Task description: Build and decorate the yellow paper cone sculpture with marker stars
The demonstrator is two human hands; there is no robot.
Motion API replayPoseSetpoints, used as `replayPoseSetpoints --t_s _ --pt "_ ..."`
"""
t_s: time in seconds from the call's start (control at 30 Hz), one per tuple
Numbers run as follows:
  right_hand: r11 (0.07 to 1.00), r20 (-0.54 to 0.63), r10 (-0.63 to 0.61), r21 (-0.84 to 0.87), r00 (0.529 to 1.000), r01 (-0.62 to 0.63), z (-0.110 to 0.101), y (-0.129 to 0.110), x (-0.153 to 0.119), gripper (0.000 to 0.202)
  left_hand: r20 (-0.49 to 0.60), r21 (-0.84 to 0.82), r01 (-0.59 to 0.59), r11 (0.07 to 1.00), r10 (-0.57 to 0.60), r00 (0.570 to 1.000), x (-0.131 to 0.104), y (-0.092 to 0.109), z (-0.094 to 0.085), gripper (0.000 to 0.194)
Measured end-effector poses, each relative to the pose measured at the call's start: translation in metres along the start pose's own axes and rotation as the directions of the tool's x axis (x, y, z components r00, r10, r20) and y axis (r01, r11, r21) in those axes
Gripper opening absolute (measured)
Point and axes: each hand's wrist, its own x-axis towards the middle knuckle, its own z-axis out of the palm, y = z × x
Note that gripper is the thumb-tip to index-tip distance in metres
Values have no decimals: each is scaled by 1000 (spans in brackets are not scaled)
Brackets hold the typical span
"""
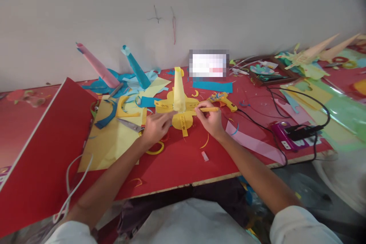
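A yellow paper craft [179, 91] stands on the red table, a tall rolled cone upright on a flower-shaped base. Strips with dark writing and small stars lie across its petals. My left hand [156, 126] has its fingers bent at the base's left front edge, holding it at the foot of the cone. Between the fingertips of my right hand [211, 119] is a yellow pen [209, 109], its tip over the right petal's strip. Scissors [130, 125] with yellow-and-red handles lie partly under my left hand. A yellow glue gun [224, 100] rests just beyond my right hand.
Pink and blue paper cones [135, 69] lean at the back left near the wall. A purple power strip [286, 137] with a black cable sits right. Yellow sheets [105, 148], a pink strip [254, 145] and a red board [48, 152] lie around. A blurred screen [208, 65] stands behind.
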Motion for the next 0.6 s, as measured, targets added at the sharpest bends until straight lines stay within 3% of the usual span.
replayPoseSetpoints --t_s 0.1,0.2,0.27,0.37,0.47,0.6 --pt "1000 -115 5 16 993 -3 1 -1 1 24 -163 -126 256 958 -275 948 24 10 -3 25" --pt "1000 -155 2 10 988 0 3 -2 1 26 -204 -202 325 924 -364 909 50 10 1 41" --pt "1000 -158 -11 -1 987 11 3 -3 0 26 -177 -221 308 925 -349 920 65 5 4 56" --pt "1000 -143 -13 2 990 14 3 -4 -1 27 -39 -260 278 925 -297 954 85 -4 3 65" --pt "1000 -120 17 5 993 -16 1 -5 -2 29 93 -201 268 942 -254 963 101 -8 -6 59" --pt "999 -90 44 -14 995 -45 0 -5 -1 31 101 -105 276 955 -266 959 112 -7 -17 43"
